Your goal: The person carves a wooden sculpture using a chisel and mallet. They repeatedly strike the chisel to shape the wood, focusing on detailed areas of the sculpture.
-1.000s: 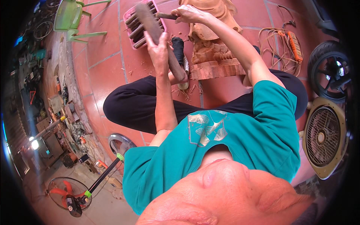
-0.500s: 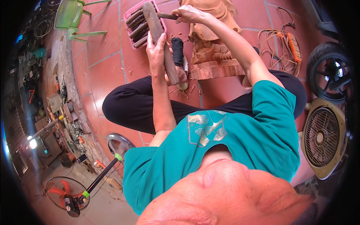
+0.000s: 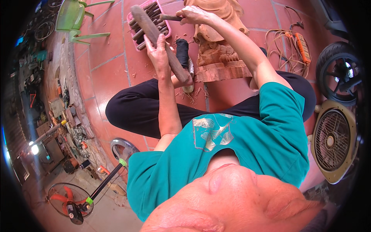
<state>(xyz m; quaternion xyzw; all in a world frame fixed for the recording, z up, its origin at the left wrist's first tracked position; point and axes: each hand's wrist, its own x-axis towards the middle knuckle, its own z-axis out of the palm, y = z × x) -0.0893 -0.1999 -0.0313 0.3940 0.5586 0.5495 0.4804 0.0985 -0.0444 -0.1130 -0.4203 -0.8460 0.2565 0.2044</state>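
My left hand [image 3: 159,55] is closed around the middle of a long, flat wooden club [image 3: 146,24], which slants from the upper left down toward my foot. The fingers of my right hand [image 3: 192,15] are wrapped round one end of a carving chisel; its wooden handle [image 3: 170,17] points left toward the club, with a small gap between them. Most of the blade is hidden by that hand. Just beneath my right hand and forearm lies a carved wooden statue [image 3: 221,54] with folds and a rough, flat base.
A pink basket [image 3: 130,24] full of wooden-handled tools stands behind the club. Wood shavings [image 3: 198,92] litter the red tiles near my foot. An orange power strip [image 3: 303,48] with tangled cord, a wheel [image 3: 337,73] and a box fan [image 3: 333,141] are at right; a green chair [image 3: 71,16] is far left.
The club's upper end has swung left, away from the chisel handle, uncovering more of the basket. My left hand has shifted slightly left; my right hand has barely moved.
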